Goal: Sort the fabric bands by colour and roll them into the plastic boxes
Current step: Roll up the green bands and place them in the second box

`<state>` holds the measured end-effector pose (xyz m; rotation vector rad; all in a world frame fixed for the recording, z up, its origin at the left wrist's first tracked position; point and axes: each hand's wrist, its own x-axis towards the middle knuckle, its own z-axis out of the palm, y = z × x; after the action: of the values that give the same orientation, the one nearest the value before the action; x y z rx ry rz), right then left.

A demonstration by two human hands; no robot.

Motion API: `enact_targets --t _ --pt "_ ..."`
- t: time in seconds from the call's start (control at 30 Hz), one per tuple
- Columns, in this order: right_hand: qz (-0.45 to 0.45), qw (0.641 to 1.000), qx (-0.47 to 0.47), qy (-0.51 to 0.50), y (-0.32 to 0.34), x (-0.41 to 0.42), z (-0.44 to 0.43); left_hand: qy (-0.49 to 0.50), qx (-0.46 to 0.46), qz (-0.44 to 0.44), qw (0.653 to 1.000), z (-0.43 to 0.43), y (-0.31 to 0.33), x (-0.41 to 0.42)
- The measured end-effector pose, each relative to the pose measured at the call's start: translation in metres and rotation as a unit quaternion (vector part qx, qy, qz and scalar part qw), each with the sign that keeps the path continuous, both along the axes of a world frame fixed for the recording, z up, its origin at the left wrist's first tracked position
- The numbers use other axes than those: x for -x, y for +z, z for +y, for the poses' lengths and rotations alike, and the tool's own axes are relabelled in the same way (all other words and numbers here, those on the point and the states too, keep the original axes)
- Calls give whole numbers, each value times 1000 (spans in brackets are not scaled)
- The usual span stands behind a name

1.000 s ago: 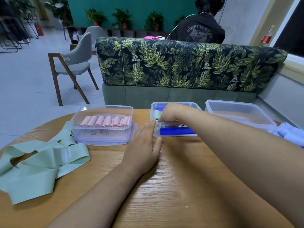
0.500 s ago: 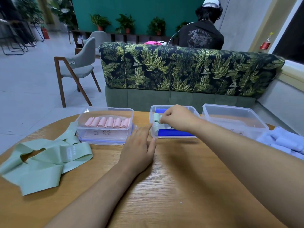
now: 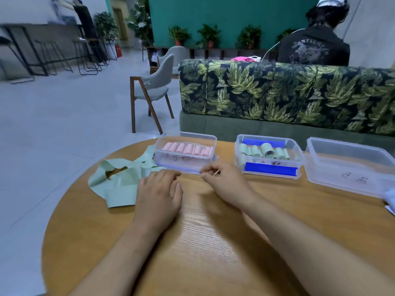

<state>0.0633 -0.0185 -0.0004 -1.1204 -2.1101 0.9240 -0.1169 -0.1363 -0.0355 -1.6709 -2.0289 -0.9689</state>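
Note:
Three clear plastic boxes stand in a row at the far side of the round wooden table (image 3: 213,242). The left box (image 3: 186,165) holds a row of pink rolled bands (image 3: 188,148). The middle box (image 3: 269,168) holds several green rolls (image 3: 265,151). The right box (image 3: 350,167) holds no bands. Loose green bands (image 3: 119,182) lie in a heap at the table's left. My left hand (image 3: 159,193) rests flat beside that heap, fingers reaching toward it. My right hand (image 3: 224,180) hovers in front of the left box, fingers loosely curled, holding nothing.
A pale blue or white band heap (image 3: 390,199) peeks in at the right edge. Behind the table is a leaf-patterned sofa (image 3: 277,92) with a person seated beyond it. A grey chair (image 3: 154,90) stands on the floor to the left.
My right hand has left the middle box, with the green roll now lying in it, and moved left. My left hand slid left toward the loose green bands. The view turned left.

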Motion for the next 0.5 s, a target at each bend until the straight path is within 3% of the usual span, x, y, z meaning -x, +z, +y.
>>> enact_targets --t 0.27,0.5 --pt "17 998 23 47 -21 106 -29 178 -8 -151 972 -37 0 55" --pt "-39 998 24 33 -13 160 -34 194 2 -193 962 -32 -4 64"
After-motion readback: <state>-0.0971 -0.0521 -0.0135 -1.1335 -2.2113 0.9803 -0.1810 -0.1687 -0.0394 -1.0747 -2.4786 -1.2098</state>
